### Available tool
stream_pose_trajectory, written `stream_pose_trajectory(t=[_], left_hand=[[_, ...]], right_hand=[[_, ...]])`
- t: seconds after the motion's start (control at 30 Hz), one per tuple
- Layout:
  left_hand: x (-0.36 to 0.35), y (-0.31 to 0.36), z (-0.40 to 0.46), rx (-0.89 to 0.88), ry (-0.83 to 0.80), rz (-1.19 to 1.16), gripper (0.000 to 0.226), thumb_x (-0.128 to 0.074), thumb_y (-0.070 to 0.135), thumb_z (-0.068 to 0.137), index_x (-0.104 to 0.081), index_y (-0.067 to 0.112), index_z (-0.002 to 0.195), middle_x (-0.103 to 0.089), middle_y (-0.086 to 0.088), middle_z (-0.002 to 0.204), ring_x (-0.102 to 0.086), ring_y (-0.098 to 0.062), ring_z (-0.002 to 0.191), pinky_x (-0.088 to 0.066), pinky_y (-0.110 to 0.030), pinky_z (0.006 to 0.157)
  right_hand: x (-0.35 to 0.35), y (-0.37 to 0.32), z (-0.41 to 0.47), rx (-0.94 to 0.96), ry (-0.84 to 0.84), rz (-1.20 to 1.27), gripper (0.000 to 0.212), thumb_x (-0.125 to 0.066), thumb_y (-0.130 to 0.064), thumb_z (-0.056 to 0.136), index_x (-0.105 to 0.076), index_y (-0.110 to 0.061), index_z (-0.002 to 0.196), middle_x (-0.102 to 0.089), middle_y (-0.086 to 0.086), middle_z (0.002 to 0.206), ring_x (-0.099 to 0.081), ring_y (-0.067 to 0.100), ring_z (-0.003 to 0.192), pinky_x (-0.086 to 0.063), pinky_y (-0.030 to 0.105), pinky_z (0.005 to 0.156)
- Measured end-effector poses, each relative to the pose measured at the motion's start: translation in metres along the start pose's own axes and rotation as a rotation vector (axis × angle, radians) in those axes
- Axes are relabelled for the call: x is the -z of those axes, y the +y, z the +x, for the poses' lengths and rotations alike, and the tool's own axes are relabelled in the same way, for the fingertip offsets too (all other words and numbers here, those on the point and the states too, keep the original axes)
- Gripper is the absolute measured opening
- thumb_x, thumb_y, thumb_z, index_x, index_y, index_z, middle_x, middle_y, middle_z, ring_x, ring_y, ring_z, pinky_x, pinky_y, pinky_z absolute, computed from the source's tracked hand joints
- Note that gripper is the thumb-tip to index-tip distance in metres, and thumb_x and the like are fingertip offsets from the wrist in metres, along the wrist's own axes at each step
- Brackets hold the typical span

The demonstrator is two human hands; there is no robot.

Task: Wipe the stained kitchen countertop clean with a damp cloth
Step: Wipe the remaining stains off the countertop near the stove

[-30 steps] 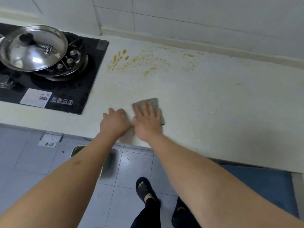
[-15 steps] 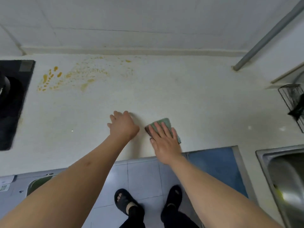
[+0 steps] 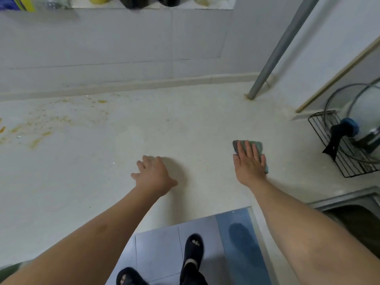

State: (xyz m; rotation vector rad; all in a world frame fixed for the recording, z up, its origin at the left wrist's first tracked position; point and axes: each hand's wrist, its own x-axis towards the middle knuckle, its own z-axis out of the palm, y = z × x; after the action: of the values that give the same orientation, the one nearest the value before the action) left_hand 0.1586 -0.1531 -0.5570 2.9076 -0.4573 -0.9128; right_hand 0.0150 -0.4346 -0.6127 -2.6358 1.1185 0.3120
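One cloth (image 3: 249, 148) | two hands | right hand (image 3: 249, 166) flat on cloth, fingers straight, near countertop (image 3: 195, 124) right edge | left hand (image 3: 153, 175) open, seemingly resting on countertop | orange stains (image 3: 39, 128) far-left.

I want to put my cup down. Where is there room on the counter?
Bare counter lies between the left hand and the right hand on the cloth. The wire rack crowds the right; stains cover the far left.
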Motion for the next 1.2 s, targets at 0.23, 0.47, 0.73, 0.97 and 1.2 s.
stream_pose_trajectory(t=[0.23,0.47,0.73,0.97,1.2], left_hand=[[-0.001,0.085,0.010,-0.040,0.005,0.059,0.107,-0.079,0.056,0.079,-0.022,0.011,0.157,-0.013,-0.018,0.165,-0.019,-0.038,0.150,-0.033,-0.061,0.113],[-0.005,0.160,0.004,-0.296,-0.004,0.285,0.087,-0.057,0.017,0.081,-0.014,0.003,0.155,0.007,-0.019,0.169,0.001,-0.038,0.156,-0.021,-0.064,0.120],[-0.017,0.231,0.000,-0.376,-0.019,0.331,0.069,-0.058,0.018,0.080,-0.031,0.003,0.142,-0.011,-0.019,0.162,-0.019,-0.038,0.147,-0.034,-0.060,0.111],[-0.023,0.252,-0.001,-0.391,-0.072,0.354,0.084,-0.067,0.029,0.086,-0.023,0.004,0.152,-0.002,-0.020,0.167,-0.017,-0.039,0.151,-0.032,-0.062,0.114],[-0.014,0.248,0.021,-0.351,-0.076,0.322,0.100,-0.074,0.037,0.082,-0.015,0.009,0.158,0.000,-0.019,0.169,-0.010,-0.041,0.154,-0.030,-0.065,0.115]], right_hand=[[0.003,-0.061,0.042,0.273,-0.040,0.003,0.057,-0.021,-0.045,0.105,-0.009,-0.039,0.160,0.000,-0.008,0.171,0.006,0.023,0.157,0.001,0.060,0.122],[0.016,0.030,0.027,0.449,-0.102,-0.015,0.056,-0.015,-0.051,0.105,-0.005,-0.045,0.160,0.005,-0.016,0.170,0.012,0.012,0.156,0.006,0.051,0.124],[0.041,0.214,0.042,-0.034,-0.030,0.031,0.059,-0.008,-0.053,0.104,0.012,-0.043,0.159,0.017,-0.010,0.169,0.018,0.017,0.155,0.007,0.053,0.125],[-0.004,0.154,-0.041,-0.452,0.081,0.189,0.066,-0.014,-0.051,0.102,0.009,-0.031,0.162,0.012,0.004,0.171,0.014,0.031,0.156,0.003,0.057,0.124],[0.002,0.141,-0.023,-0.037,0.024,0.044,0.063,-0.010,-0.054,0.102,0.001,-0.037,0.162,0.006,-0.004,0.172,0.010,0.026,0.157,0.001,0.056,0.124]])
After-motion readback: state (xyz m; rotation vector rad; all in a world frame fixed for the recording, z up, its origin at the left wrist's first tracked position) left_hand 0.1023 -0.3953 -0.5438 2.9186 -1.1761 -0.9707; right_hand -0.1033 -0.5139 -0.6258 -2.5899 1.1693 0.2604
